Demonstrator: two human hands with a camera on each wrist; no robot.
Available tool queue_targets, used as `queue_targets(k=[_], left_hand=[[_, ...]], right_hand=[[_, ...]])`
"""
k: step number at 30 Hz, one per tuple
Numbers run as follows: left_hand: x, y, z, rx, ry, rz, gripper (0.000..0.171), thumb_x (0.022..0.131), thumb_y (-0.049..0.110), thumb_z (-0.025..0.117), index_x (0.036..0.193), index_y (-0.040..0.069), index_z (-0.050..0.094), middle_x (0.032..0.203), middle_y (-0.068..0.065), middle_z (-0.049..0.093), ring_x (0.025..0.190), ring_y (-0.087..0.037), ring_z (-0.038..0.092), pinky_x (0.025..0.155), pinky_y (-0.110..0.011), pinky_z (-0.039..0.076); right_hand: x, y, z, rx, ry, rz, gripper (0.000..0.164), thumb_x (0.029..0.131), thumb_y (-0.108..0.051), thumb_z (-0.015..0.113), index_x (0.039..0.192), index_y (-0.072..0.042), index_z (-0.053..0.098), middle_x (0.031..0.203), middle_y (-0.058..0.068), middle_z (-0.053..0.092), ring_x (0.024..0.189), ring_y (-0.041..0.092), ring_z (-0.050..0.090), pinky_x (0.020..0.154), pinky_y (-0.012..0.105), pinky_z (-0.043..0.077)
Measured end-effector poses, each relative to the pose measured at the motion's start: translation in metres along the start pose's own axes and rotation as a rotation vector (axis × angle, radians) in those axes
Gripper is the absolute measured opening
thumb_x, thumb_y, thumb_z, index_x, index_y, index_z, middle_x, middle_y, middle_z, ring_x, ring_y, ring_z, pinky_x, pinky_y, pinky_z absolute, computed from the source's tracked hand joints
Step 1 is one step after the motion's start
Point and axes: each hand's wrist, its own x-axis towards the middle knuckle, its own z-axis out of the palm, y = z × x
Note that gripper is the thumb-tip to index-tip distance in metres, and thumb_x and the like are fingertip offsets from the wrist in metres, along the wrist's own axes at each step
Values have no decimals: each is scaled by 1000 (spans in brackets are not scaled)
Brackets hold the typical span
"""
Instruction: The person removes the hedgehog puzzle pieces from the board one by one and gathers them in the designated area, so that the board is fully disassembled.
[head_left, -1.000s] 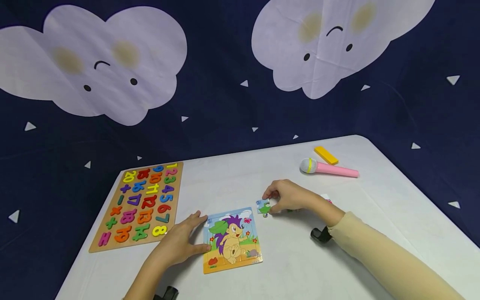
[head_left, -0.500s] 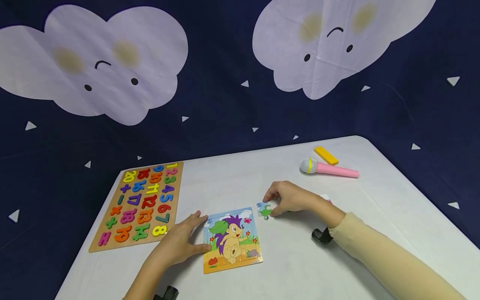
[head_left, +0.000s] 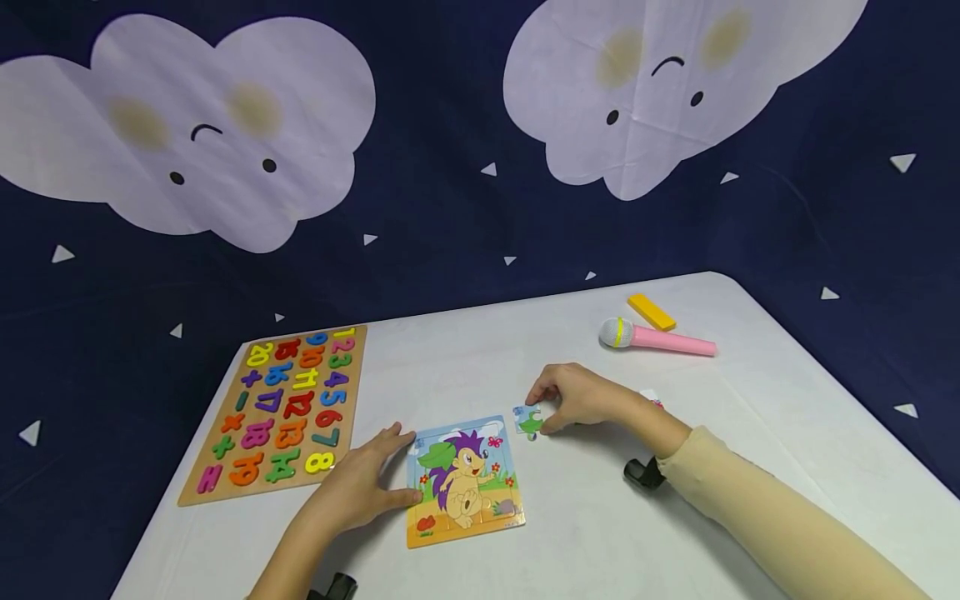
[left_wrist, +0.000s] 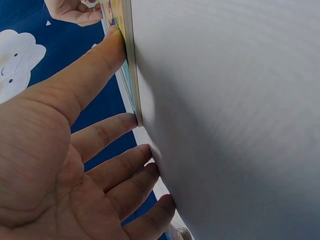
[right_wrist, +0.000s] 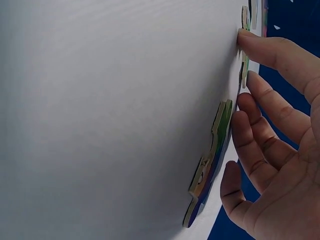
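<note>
A square hedgehog jigsaw puzzle (head_left: 467,487) lies on the white table. At its left edge rests my left hand (head_left: 356,487), fingers spread and fairly straight, the thumb and forefinger touching the border. To the right of the puzzle's top corner, my right hand (head_left: 581,396) pinches a small green and blue jigsaw piece (head_left: 527,419) between thumb and forefinger, flat on the tabletop. The right wrist view shows that piece (right_wrist: 245,75) edge-on at the thumb. Beneath the curled other fingers lie more loose jigsaw pieces (right_wrist: 220,130), mostly hidden from the head view.
A wooden number board (head_left: 281,417) with coloured numerals lies at the left. Toward the back right are a pink toy microphone (head_left: 660,337) and a yellow block (head_left: 652,311). Another jigsaw piece (head_left: 651,397) peeks out behind my right wrist. A dark blue cloud-patterned cloth (head_left: 442,192) hangs behind the table.
My right hand has slid the pinched jigsaw piece slightly right and toward me, then held still. My left hand and the hedgehog puzzle have stayed in place.
</note>
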Motion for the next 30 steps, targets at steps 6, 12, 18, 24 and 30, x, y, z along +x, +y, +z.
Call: queue_targets(k=[6, 12, 18, 24, 30], left_hand=[[0, -1, 0, 1, -5, -3, 89, 77, 43, 97, 154, 17, 60, 169, -15, 46, 158, -44, 39, 121, -74, 36], [0, -1, 0, 2, -3, 0, 89, 76, 43, 97, 153, 17, 60, 169, -14, 46, 158, -44, 39, 121, -74, 36], [0, -1, 1, 4, 2, 8, 89, 76, 44, 97, 153, 17, 61, 169, -15, 46, 158, -44, 40, 121, -73, 36], [0, -2, 1, -2, 2, 12, 89, 76, 44, 97, 153, 16, 61, 168, -15, 47, 158, -44, 40, 122, -73, 35], [0, -3, 1, -4, -2, 12, 89, 76, 45, 96, 154, 17, 60, 169, -15, 46, 158, -45, 39, 122, -74, 34]], right_hand=[[0, 1, 1, 8, 2, 12, 36, 76, -18, 97, 109, -17, 83, 111, -3, 71, 101, 14, 60, 95, 32, 51], [0, 2, 1, 21, 0, 14, 36, 76, -18, 96, 109, -17, 83, 111, -3, 72, 101, 15, 60, 96, 33, 51], [-1, 4, 1, 65, 1, 22, 37, 76, -18, 97, 111, -16, 83, 113, -1, 73, 104, 16, 61, 98, 34, 51], [-1, 6, 2, 84, 1, 29, 38, 77, -18, 97, 113, -16, 83, 115, -1, 72, 106, 16, 61, 99, 35, 51], [-1, 7, 2, 83, 2, 26, 39, 77, -18, 97, 114, -17, 83, 115, -1, 72, 104, 16, 59, 97, 33, 50]])
